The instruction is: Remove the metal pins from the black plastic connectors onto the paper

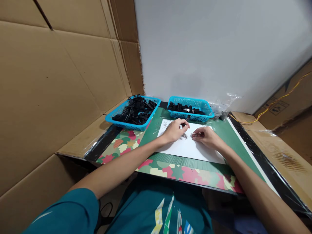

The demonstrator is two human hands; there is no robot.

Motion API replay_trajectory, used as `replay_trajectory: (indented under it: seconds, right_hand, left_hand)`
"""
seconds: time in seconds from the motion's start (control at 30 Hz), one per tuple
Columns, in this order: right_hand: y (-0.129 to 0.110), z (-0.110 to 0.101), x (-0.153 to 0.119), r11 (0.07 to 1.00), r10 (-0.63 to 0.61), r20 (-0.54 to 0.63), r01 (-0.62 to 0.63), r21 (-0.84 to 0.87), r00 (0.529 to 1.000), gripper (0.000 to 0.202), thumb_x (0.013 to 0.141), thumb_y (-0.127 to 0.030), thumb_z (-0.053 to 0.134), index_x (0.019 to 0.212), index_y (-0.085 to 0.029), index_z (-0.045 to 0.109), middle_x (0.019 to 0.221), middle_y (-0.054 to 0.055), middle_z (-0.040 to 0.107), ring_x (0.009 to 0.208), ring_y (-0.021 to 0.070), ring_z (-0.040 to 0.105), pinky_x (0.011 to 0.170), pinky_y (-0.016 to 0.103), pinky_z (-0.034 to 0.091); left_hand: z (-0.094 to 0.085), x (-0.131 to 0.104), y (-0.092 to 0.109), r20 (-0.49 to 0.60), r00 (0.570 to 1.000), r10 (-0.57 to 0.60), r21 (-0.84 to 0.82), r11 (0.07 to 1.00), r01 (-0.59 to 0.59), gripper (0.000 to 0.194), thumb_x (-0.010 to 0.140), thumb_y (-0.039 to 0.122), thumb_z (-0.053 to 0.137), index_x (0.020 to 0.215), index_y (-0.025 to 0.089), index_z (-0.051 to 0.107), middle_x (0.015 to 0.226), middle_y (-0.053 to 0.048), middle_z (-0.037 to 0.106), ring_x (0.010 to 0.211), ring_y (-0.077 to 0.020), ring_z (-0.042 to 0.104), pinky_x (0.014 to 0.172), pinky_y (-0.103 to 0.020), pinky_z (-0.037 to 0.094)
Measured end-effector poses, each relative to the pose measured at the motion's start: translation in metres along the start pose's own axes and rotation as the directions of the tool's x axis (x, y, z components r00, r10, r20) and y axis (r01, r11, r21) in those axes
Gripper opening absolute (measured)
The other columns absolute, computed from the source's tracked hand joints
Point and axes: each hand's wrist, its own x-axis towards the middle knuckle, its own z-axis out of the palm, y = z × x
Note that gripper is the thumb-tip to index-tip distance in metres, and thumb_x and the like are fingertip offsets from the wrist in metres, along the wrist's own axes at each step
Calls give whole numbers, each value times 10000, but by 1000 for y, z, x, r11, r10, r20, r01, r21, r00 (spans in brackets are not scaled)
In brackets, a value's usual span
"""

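The left hand (pixel 173 131) is pinching a black part (pixel 188 118) near the paper's (pixel 190 151) far edge, while the right hand (pixel 207 136) is gripping a thin tool (pixel 196 134) pointing toward small bits (pixel 183 136) that are lying on the paper between both hands. Beyond, the left basket (pixel 133 125) and right basket (pixel 195 117) are holding black pieces (pixel 137 109).

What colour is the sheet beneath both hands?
The sheet is white, best seen in the head view.

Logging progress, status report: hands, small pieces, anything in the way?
Left hand pinching black part. Right hand gripping thin tool. Small pieces heaped on white sheet between hands. Blue baskets farther back.
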Motion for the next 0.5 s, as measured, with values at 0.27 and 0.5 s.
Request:
replay_trajectory:
  seconds: [0.27,0.5]
  right_hand:
    - [-2,-1,-2,1000,-17,6,17,0,1000,211,811,-357,736,891,-185,828,628,-6,607,598,153,480,605,296,357]
    - [2,1,-1,999,12,56,-13,30,998,246,814,-368,713,878,-156,819,650,14,631,611,150,481,601,296,356]
  left_hand:
    - [0,-1,1,13,1000,-8,8,1000,8,171,973,265,599,954,194,754,987,-58,692,846,-185,666,809,-331,524]
    - [-2,-1,3,15,1000,4,13,1000,-4,170,970,263,601,942,198,755,962,-41,677,827,-175,661,786,-311,514]
